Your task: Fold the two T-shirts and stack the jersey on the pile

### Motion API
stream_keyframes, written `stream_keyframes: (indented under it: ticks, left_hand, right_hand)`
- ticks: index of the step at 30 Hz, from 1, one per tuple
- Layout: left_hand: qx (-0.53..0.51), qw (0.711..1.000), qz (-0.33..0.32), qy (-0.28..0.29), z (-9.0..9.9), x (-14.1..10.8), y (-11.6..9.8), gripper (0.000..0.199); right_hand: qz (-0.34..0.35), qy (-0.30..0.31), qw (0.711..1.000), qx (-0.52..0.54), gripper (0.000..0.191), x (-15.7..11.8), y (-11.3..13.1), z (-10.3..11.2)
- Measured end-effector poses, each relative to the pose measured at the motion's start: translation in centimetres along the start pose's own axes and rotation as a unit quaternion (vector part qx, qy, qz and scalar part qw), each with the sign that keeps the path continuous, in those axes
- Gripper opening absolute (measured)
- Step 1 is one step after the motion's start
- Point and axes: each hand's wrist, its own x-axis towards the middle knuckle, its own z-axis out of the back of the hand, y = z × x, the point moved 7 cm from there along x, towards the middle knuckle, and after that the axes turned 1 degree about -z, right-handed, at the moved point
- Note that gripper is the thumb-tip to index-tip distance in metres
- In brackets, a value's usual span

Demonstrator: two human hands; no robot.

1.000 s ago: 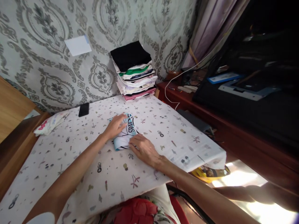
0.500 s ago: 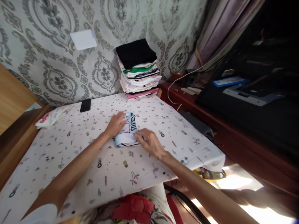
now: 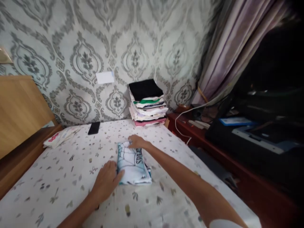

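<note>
A folded garment (image 3: 130,163), white and pale blue with black lines and lettering, lies flat on the patterned cloth. My left hand (image 3: 106,177) rests beside its near left side, the thumb apart from the fingers and reaching over the edge. At the garment's far edge is my right hand (image 3: 137,142), laid on it from above with fingers stretched out and thumb spread. Neither hand lifts the fabric. Darker layers show along the garment's right side.
A tall stack of folded clothes (image 3: 147,104) stands by the wall, black on top. A phone (image 3: 94,128) and a crumpled light cloth (image 3: 60,137) lie at the back left. A white cable (image 3: 181,115) trails over the red-brown furniture (image 3: 172,122) at right.
My right hand has moved from the near right side to the garment's far edge. My left hand has come back to its near left side. The garment looks flatter; the view has tilted up.
</note>
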Motion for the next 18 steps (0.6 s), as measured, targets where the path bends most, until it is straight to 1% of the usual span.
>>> stream_keyframes:
  ticks: [3,5,7,8,10,12,14,16,18]
  left_hand:
    - [-0.005,0.999,0.044,0.018,-1.3,0.7,1.2,0.047]
    - [-0.048,0.996,0.061,0.031,-2.6,1.5,1.9,0.044]
    - [-0.107,0.991,0.066,0.055,-3.8,2.2,2.2,0.038]
    - [-0.137,0.986,0.065,0.063,-3.9,2.6,2.2,0.032]
    - [-0.203,0.975,0.05,0.07,-3.3,3.5,1.8,0.023]
    - [-0.277,0.958,0.025,0.068,-1.5,4.6,0.8,0.024]
    - [-0.347,0.936,-0.019,0.05,1.4,6.4,-1.1,0.029]
    - [-0.387,0.919,-0.073,0.009,5.4,9.3,-3.5,0.034]
    - [-0.396,0.91,-0.12,-0.013,9.8,13.4,-6.7,0.035]
  right_hand:
    - [-0.001,0.03,0.999,-0.033,0.034,0.5,0.0,0.3]
    - [0.007,0.039,0.999,-0.038,0.035,0.2,0.1,0.8]
    - [0.02,0.042,0.999,-0.028,0.033,-0.8,0.2,1.6]
    - [0.027,0.041,0.999,-0.018,0.032,-1.5,0.1,2.2]
    - [0.042,0.034,0.998,0.009,0.027,-3.2,-0.4,3.8]
    - [0.059,0.013,0.997,0.043,0.022,-5.0,-1.2,6.0]
    - [0.082,-0.038,0.989,0.113,0.022,-6.2,-2.0,9.1]
    - [0.099,-0.121,0.968,0.197,0.028,-6.5,-2.6,13.3]
    - [0.108,-0.212,0.939,0.249,0.033,-5.7,-2.6,18.4]
